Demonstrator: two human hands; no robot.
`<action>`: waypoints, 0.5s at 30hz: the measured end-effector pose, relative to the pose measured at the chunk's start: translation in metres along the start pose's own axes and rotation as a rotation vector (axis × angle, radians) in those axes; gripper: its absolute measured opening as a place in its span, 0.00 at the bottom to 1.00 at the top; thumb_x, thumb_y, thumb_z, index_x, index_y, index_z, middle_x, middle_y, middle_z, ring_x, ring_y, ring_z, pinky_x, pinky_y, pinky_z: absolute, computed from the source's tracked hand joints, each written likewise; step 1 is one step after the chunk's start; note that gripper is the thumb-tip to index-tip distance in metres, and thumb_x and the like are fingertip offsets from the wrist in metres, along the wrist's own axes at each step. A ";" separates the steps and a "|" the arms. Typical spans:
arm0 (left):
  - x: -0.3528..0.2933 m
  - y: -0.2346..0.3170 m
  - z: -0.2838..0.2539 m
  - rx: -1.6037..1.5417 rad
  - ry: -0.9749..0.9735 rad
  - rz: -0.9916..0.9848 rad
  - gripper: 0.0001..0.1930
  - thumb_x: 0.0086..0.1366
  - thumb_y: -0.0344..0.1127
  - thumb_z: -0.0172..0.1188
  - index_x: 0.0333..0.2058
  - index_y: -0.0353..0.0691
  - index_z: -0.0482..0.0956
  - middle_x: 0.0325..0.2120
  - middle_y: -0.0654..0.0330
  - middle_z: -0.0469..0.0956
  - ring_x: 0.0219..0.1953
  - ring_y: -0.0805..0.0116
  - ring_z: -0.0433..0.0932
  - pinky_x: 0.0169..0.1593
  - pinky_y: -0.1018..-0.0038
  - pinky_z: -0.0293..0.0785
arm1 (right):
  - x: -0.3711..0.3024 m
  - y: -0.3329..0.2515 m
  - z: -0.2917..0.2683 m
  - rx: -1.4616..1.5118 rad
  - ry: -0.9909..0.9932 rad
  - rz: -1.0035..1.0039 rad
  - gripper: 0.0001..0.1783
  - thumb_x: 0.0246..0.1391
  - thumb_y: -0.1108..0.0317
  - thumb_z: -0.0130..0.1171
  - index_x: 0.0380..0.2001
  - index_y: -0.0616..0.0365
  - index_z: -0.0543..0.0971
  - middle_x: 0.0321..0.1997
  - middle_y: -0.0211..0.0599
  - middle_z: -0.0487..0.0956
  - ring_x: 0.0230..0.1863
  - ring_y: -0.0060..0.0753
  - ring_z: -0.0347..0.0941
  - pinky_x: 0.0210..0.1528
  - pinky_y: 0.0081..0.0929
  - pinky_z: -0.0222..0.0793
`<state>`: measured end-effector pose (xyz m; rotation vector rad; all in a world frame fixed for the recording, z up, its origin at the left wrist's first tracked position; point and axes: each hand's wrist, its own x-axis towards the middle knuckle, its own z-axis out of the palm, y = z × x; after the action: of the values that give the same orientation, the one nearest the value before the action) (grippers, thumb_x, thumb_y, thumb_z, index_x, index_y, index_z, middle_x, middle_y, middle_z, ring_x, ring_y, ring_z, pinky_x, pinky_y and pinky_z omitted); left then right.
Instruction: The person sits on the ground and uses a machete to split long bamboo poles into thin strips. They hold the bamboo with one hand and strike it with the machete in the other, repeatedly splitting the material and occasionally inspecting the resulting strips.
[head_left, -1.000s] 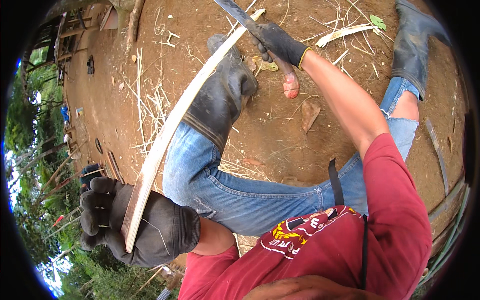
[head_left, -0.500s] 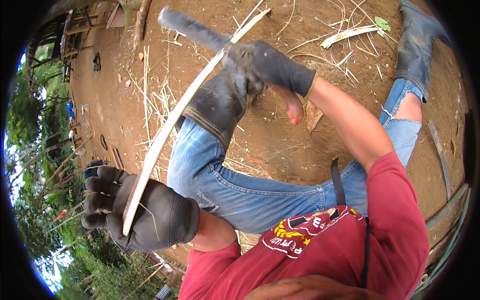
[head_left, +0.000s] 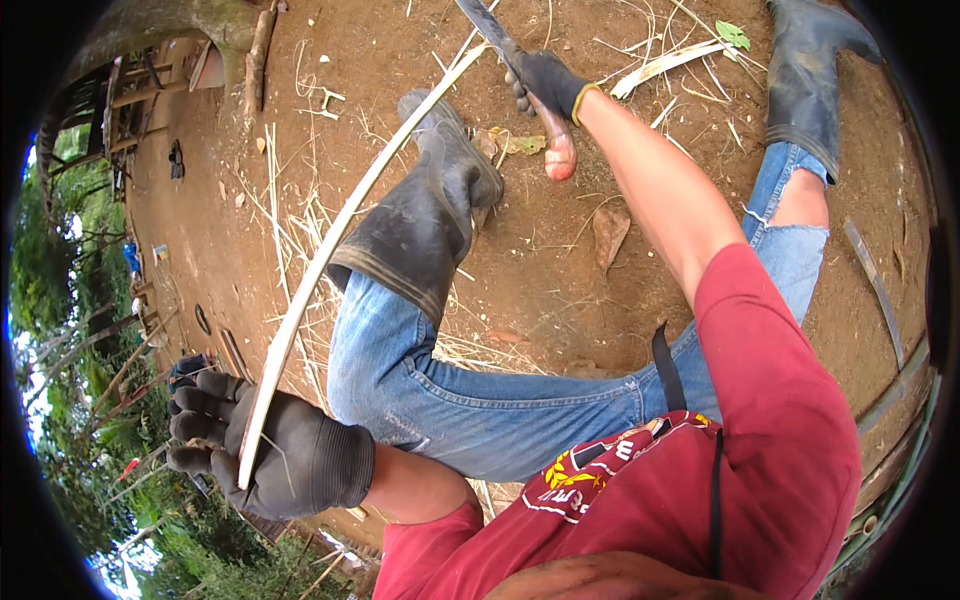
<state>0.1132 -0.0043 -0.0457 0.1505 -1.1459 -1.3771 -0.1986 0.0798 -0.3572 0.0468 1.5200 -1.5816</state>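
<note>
A long, pale split strip (head_left: 330, 240), bamboo-like and slightly bowed, runs from my left palm up to the machete. My left hand (head_left: 290, 455), in a dark glove, holds its near end across the palm, by the thumb, with the other fingers loosely curled apart. In a matching glove, my right hand (head_left: 545, 82) is wrapped around the handle of a machete (head_left: 484, 20), whose reddish butt shows below the fist. The blade crosses near the strip's far end and leaves the view at the top; whether they touch is unclear. A thin fibre hangs over my left palm.
My bent leg in a black rubber boot (head_left: 410, 225) lies beneath the strip; my other boot (head_left: 805, 90) is far right. Thin shavings (head_left: 285, 225) and a split pale piece (head_left: 665, 68) litter the dirt. A flat metal-looking strip (head_left: 875, 290) lies at right.
My right hand with the machete has moved up and slightly right, toward the strip's far end, uncovering the boot. My left hand still holds the near end, a little lower.
</note>
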 end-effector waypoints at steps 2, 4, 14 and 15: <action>0.003 0.005 -0.005 0.002 0.015 -0.031 0.14 0.59 0.27 0.48 0.43 0.42 0.78 0.42 0.52 0.78 0.52 0.48 0.73 0.65 0.51 0.62 | 0.016 -0.002 0.002 -0.075 0.015 -0.004 0.37 0.60 0.32 0.46 0.24 0.60 0.72 0.16 0.32 0.70 0.14 0.28 0.68 0.17 0.30 0.67; 0.005 0.014 -0.009 0.001 -0.030 -0.063 0.14 0.59 0.26 0.49 0.41 0.42 0.78 0.43 0.51 0.78 0.53 0.48 0.73 0.65 0.51 0.61 | 0.023 0.002 0.008 -0.069 -0.092 -0.035 0.35 0.58 0.31 0.48 0.27 0.57 0.72 0.16 0.25 0.68 0.12 0.22 0.65 0.15 0.25 0.65; -0.006 0.006 0.008 0.000 -0.051 -0.026 0.11 0.60 0.26 0.51 0.39 0.43 0.79 0.44 0.54 0.78 0.53 0.49 0.72 0.66 0.52 0.61 | -0.051 -0.022 0.050 -0.167 -0.253 -0.297 0.29 0.66 0.45 0.48 0.28 0.63 0.73 0.15 0.29 0.68 0.11 0.23 0.65 0.15 0.25 0.64; -0.007 0.005 0.013 0.008 -0.044 -0.009 0.11 0.61 0.27 0.51 0.39 0.43 0.79 0.44 0.54 0.78 0.53 0.50 0.73 0.66 0.52 0.61 | -0.054 -0.018 0.055 -0.092 -0.231 -0.307 0.28 0.67 0.46 0.47 0.28 0.63 0.72 0.15 0.29 0.68 0.11 0.23 0.65 0.14 0.25 0.64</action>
<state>0.1090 0.0100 -0.0395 0.1314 -1.1883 -1.3897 -0.1484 0.0626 -0.2981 -0.4253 1.4643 -1.6847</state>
